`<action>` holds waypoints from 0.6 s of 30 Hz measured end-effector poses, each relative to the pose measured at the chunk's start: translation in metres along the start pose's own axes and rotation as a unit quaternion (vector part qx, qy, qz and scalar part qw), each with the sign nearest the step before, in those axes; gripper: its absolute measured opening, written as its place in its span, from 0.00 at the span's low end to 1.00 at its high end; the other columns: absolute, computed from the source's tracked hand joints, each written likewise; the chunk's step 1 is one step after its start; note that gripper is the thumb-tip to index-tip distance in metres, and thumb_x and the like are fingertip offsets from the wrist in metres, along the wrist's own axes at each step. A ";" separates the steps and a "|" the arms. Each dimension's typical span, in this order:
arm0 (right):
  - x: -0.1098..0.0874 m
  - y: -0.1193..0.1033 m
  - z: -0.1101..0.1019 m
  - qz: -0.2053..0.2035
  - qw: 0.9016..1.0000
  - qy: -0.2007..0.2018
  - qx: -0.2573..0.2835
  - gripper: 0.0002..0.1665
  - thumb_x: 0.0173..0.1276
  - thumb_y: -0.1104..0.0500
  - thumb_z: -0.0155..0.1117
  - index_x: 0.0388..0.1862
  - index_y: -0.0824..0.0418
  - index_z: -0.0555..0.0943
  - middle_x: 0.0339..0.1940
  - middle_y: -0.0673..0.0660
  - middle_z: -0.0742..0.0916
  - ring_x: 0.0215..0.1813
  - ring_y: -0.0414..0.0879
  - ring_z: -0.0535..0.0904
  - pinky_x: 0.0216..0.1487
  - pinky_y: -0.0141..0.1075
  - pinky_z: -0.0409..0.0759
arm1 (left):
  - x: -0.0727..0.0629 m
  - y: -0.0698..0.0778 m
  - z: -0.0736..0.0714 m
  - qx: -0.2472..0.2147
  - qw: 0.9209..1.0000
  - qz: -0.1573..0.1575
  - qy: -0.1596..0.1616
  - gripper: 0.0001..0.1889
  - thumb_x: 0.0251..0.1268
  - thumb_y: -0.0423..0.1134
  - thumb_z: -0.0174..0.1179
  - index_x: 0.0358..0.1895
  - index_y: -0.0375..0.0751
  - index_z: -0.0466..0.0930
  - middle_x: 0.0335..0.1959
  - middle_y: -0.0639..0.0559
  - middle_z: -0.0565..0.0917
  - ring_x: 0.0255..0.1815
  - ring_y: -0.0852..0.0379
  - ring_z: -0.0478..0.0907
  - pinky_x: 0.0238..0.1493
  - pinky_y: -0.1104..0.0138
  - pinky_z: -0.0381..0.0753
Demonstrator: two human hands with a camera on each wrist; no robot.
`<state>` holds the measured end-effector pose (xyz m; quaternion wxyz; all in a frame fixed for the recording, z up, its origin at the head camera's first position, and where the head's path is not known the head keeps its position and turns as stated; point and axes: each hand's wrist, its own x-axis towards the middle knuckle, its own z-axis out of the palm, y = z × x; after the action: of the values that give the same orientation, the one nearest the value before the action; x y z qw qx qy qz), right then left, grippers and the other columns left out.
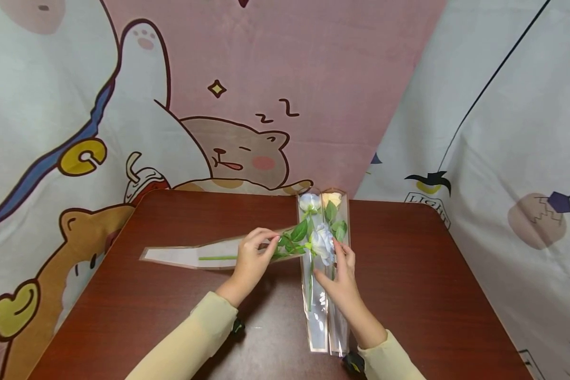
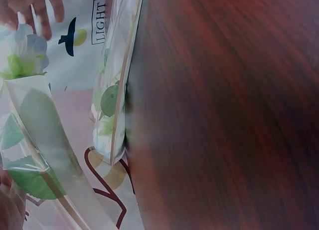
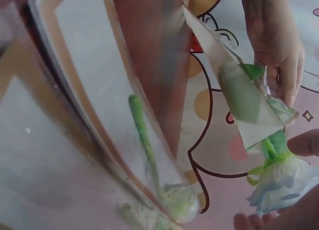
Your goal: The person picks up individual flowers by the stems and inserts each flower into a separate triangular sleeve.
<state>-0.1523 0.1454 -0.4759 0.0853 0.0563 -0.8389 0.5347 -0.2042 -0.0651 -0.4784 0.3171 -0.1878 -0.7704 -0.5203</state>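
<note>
A pale blue artificial rose lies crosswise, its bloom out of the open end of a clear-and-white flower sleeve. Its green stem and leaves run inside the sleeve toward the left. With thumb and forefinger, my left hand pinches the sleeve's upper edge beside the leaves. My right hand is at the bloom's right side, forefinger touching the petals and thumb spread apart below. In the right wrist view, the bloom shows between the right thumb and the other fingers.
Under the bloom, two sleeved roses lie side by side lengthwise: a blue one and a cream one. The brown table extends to both sides. A cartoon-printed cloth hangs behind its far edge.
</note>
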 end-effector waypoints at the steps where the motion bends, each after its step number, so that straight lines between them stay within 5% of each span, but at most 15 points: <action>1: -0.001 -0.001 0.000 -0.004 1.000 0.005 -0.005 0.52 0.53 0.66 0.68 0.74 0.60 0.54 0.68 0.66 0.58 0.63 0.59 0.63 0.61 0.54 0.68 | 0.000 0.000 0.000 -0.003 1.000 0.000 0.001 0.03 0.55 0.24 0.64 0.31 0.33 0.85 0.31 0.46 0.83 0.33 0.52 0.82 0.30 0.66 0.84; 8: -0.002 -0.006 0.009 -0.052 0.998 0.015 -0.017 0.50 0.48 0.67 0.67 0.72 0.65 0.58 0.62 0.67 0.65 0.60 0.58 0.66 0.56 0.48 0.72 | -0.001 0.001 0.000 -0.013 1.000 0.004 -0.011 0.03 0.57 0.28 0.65 0.33 0.38 0.86 0.32 0.51 0.84 0.33 0.56 0.82 0.31 0.72 0.83; 18: -0.004 -0.010 0.011 -0.059 0.998 -0.016 -0.030 0.52 0.52 0.65 0.67 0.74 0.63 0.53 0.68 0.69 0.64 0.64 0.65 0.66 0.59 0.59 0.72 | 0.000 0.000 -0.002 -0.006 1.000 0.015 -0.024 0.03 0.61 0.33 0.63 0.34 0.39 0.86 0.33 0.52 0.84 0.33 0.59 0.81 0.32 0.68 0.84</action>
<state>-0.1474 0.1309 -0.4722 0.1050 0.1122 -0.8511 0.5021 -0.2032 -0.0670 -0.4776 0.3051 -0.2139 -0.7719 -0.5152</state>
